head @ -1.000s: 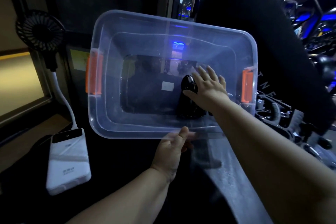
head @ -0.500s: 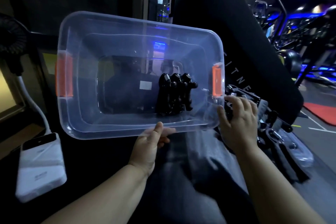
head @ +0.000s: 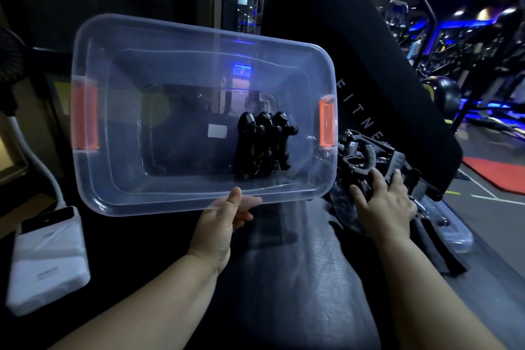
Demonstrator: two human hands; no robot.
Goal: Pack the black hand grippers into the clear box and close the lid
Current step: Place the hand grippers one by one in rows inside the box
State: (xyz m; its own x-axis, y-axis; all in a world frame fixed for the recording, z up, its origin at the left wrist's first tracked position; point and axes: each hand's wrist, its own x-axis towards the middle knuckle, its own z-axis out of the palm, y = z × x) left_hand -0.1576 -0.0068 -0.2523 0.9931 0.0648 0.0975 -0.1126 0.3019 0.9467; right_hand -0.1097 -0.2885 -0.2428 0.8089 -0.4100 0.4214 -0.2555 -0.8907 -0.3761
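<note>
The clear box (head: 181,196) with orange latches is tilted toward me and open, no lid on it. My left hand (head: 224,217) grips its near rim, thumb on top. Three black hand grippers (head: 262,146) lie side by side inside, at the right end of the box floor. To the right of the box, my right hand (head: 382,203) rests on a heap of more black hand grippers (head: 366,156) lying on a clear sheet-like piece (head: 454,231). Its fingers curl around one of them, but I cannot see whether it is lifted.
A white power bank (head: 47,261) lies at the left with a white cable running up to a black fan (head: 8,62). A large black padded gym seat back (head: 355,51) rises behind the box. Grey cloth (head: 306,278) covers the surface under my arms. Gym machines stand at the far right.
My right hand has left the box, where it set a gripper down beside the others, and moved right onto the heap of grippers. The left hand keeps holding the box.
</note>
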